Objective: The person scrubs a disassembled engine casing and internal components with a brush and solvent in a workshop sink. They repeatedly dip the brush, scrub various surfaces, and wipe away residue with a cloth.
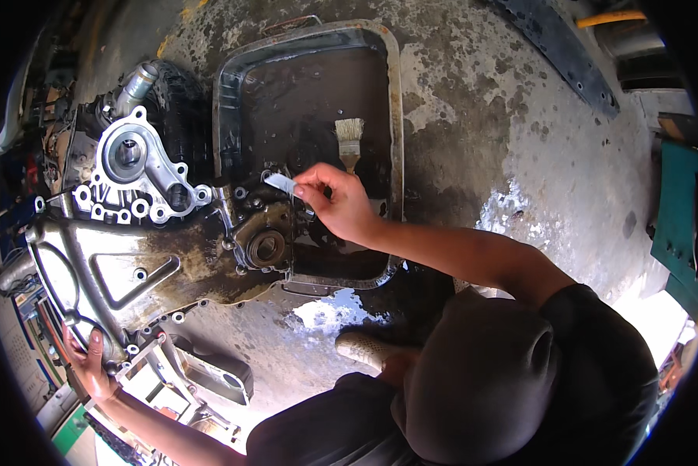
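A large oily metal engine cover [189, 252] lies across the left side, its narrower end with a round seal bore resting over the pan's edge. My left hand [92, 363] grips the cover's far-left end, thumb on top and fingers mostly hidden. Pinched in my right hand [339, 203] is a small flat pale scraper blade [280, 183], held just above the bolt-hole edge of the cover's right end; whether it touches cannot be told. A metal drain pan [396, 101] with dark liquid sits beyond, and a paintbrush [349, 136] leans inside it.
A bright metal pump housing [151, 175] with a pipe stub stands behind the cover. Below lie another bracket-like metal part [213, 369] and white surfaces. Stained concrete floor [473, 155] extends right, with a dark metal beam [558, 58] and a green panel [679, 210] farther off.
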A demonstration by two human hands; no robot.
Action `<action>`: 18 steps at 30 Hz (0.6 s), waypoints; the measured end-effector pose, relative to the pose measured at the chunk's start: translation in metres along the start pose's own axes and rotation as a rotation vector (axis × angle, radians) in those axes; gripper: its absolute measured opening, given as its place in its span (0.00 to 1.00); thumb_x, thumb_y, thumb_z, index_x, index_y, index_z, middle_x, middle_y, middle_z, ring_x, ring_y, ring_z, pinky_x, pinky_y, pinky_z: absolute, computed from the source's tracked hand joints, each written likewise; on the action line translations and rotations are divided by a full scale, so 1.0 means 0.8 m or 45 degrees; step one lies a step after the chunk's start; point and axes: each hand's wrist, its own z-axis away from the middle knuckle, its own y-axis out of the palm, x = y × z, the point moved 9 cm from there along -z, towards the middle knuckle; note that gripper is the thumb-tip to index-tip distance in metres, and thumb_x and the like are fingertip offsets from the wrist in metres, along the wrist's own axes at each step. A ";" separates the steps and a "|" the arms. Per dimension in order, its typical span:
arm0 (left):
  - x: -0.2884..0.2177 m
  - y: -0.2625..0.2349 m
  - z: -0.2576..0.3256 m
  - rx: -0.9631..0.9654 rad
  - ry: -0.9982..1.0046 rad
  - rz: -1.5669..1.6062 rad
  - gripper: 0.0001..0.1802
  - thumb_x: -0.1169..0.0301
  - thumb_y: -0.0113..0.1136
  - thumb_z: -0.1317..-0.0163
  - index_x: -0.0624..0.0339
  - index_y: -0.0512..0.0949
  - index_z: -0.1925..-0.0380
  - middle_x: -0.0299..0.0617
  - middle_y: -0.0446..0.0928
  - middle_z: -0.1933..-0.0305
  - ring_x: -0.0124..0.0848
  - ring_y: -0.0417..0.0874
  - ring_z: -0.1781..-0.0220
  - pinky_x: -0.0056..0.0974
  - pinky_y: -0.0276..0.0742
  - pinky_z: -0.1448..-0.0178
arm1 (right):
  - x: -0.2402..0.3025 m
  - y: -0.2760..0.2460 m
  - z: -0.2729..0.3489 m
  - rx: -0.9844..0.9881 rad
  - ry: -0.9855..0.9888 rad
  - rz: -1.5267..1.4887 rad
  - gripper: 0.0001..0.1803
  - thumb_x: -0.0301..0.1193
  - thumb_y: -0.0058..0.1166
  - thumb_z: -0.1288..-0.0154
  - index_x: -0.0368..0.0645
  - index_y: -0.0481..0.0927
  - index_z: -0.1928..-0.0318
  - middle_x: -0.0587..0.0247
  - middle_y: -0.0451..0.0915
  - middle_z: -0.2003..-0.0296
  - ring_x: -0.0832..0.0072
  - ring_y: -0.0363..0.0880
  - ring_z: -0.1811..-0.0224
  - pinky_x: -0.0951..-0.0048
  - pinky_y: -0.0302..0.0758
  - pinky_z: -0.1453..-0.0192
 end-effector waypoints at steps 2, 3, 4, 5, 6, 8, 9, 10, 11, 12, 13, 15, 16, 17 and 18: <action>0.001 -0.004 -0.006 -0.001 0.014 0.023 0.42 0.71 0.70 0.42 0.69 0.61 0.30 0.54 0.59 0.27 0.38 0.57 0.26 0.40 0.49 0.25 | 0.011 0.001 -0.015 -0.003 -0.017 -0.045 0.03 0.22 0.58 0.32 0.36 0.78 0.60 0.69 0.77 0.74 0.87 0.70 0.73 0.80 0.67 0.70; 0.003 -0.005 -0.006 0.007 0.009 0.028 0.42 0.72 0.70 0.42 0.69 0.61 0.30 0.55 0.58 0.26 0.38 0.55 0.25 0.40 0.48 0.24 | 0.010 0.002 -0.009 0.016 -0.013 -0.006 0.03 0.22 0.58 0.32 0.36 0.78 0.60 0.69 0.77 0.74 0.87 0.70 0.73 0.80 0.68 0.69; 0.010 -0.009 -0.006 -0.008 0.014 -0.014 0.42 0.72 0.70 0.42 0.69 0.61 0.30 0.54 0.58 0.26 0.38 0.56 0.25 0.40 0.48 0.24 | 0.007 0.002 0.003 0.035 -0.009 0.032 0.03 0.23 0.58 0.32 0.36 0.78 0.60 0.69 0.77 0.75 0.87 0.70 0.73 0.80 0.68 0.69; 0.011 -0.012 -0.006 -0.024 0.020 -0.057 0.41 0.72 0.70 0.41 0.69 0.61 0.30 0.54 0.58 0.26 0.37 0.56 0.25 0.39 0.48 0.25 | 0.004 0.001 0.015 0.054 -0.007 0.069 0.03 0.23 0.58 0.32 0.36 0.78 0.60 0.69 0.77 0.75 0.87 0.71 0.73 0.79 0.69 0.69; 0.003 -0.004 -0.006 -0.008 0.041 -0.068 0.41 0.72 0.70 0.41 0.69 0.61 0.30 0.54 0.57 0.25 0.37 0.55 0.24 0.39 0.48 0.25 | -0.005 0.000 0.023 0.057 0.035 0.039 0.04 0.24 0.57 0.30 0.38 0.78 0.57 0.72 0.78 0.72 0.88 0.70 0.71 0.80 0.69 0.67; -0.004 0.002 -0.005 0.025 0.043 0.007 0.40 0.73 0.69 0.41 0.69 0.62 0.31 0.51 0.61 0.29 0.36 0.60 0.28 0.39 0.50 0.26 | 0.004 -0.002 0.023 0.134 0.107 0.069 0.05 0.24 0.57 0.30 0.38 0.78 0.57 0.71 0.79 0.71 0.89 0.71 0.70 0.80 0.70 0.67; -0.002 0.000 -0.005 0.040 0.042 0.031 0.40 0.73 0.69 0.41 0.69 0.62 0.31 0.50 0.63 0.30 0.36 0.62 0.30 0.38 0.51 0.27 | 0.005 -0.001 0.019 0.174 0.141 0.083 0.05 0.25 0.57 0.30 0.39 0.77 0.57 0.71 0.79 0.71 0.89 0.72 0.70 0.80 0.71 0.67; -0.001 0.000 -0.006 0.052 0.049 0.063 0.39 0.73 0.69 0.41 0.69 0.62 0.31 0.49 0.64 0.31 0.35 0.64 0.32 0.38 0.52 0.27 | 0.008 0.002 0.012 0.191 0.125 0.072 0.06 0.24 0.58 0.31 0.39 0.77 0.56 0.69 0.81 0.71 0.86 0.75 0.72 0.79 0.71 0.68; -0.001 -0.001 -0.006 0.050 0.060 0.050 0.39 0.73 0.69 0.41 0.69 0.63 0.31 0.48 0.65 0.32 0.34 0.65 0.33 0.38 0.53 0.28 | 0.014 0.001 0.009 0.210 0.085 0.164 0.07 0.23 0.58 0.32 0.39 0.77 0.56 0.67 0.81 0.71 0.85 0.75 0.73 0.78 0.71 0.69; -0.002 -0.001 -0.005 0.038 0.082 0.002 0.39 0.74 0.69 0.41 0.69 0.63 0.32 0.48 0.66 0.33 0.34 0.65 0.34 0.37 0.55 0.29 | 0.022 -0.003 0.007 0.227 0.046 0.256 0.07 0.23 0.58 0.33 0.39 0.77 0.55 0.66 0.81 0.72 0.83 0.76 0.74 0.78 0.71 0.69; -0.004 -0.001 -0.004 0.021 0.098 -0.050 0.39 0.74 0.70 0.41 0.69 0.63 0.32 0.47 0.66 0.35 0.34 0.66 0.35 0.37 0.56 0.30 | 0.032 -0.003 0.002 0.250 0.006 0.344 0.08 0.22 0.58 0.33 0.39 0.77 0.55 0.64 0.81 0.72 0.82 0.76 0.75 0.78 0.71 0.69; -0.006 -0.003 -0.002 0.004 0.117 -0.120 0.39 0.74 0.70 0.42 0.70 0.62 0.32 0.47 0.67 0.36 0.33 0.67 0.37 0.37 0.58 0.31 | 0.038 -0.004 0.000 0.369 0.039 0.473 0.10 0.23 0.57 0.34 0.39 0.77 0.52 0.60 0.81 0.73 0.74 0.78 0.77 0.74 0.72 0.70; -0.006 -0.005 -0.003 0.005 0.121 -0.137 0.40 0.74 0.70 0.42 0.70 0.62 0.32 0.46 0.67 0.37 0.33 0.66 0.37 0.37 0.58 0.31 | 0.042 -0.006 0.001 0.433 0.075 0.523 0.11 0.25 0.57 0.33 0.39 0.77 0.52 0.59 0.81 0.74 0.72 0.78 0.77 0.72 0.73 0.70; -0.004 -0.004 -0.004 0.019 0.109 -0.097 0.40 0.74 0.70 0.42 0.70 0.62 0.32 0.46 0.67 0.37 0.33 0.66 0.37 0.37 0.58 0.32 | 0.044 -0.008 0.002 0.496 0.112 0.577 0.11 0.26 0.57 0.33 0.39 0.77 0.51 0.58 0.82 0.74 0.70 0.79 0.76 0.71 0.73 0.70; -0.001 -0.004 -0.005 0.022 0.103 -0.080 0.40 0.74 0.70 0.42 0.70 0.61 0.32 0.46 0.67 0.37 0.33 0.66 0.38 0.37 0.58 0.32 | 0.047 -0.008 0.008 0.563 0.092 0.671 0.12 0.28 0.55 0.33 0.39 0.78 0.51 0.55 0.82 0.74 0.64 0.81 0.76 0.67 0.74 0.69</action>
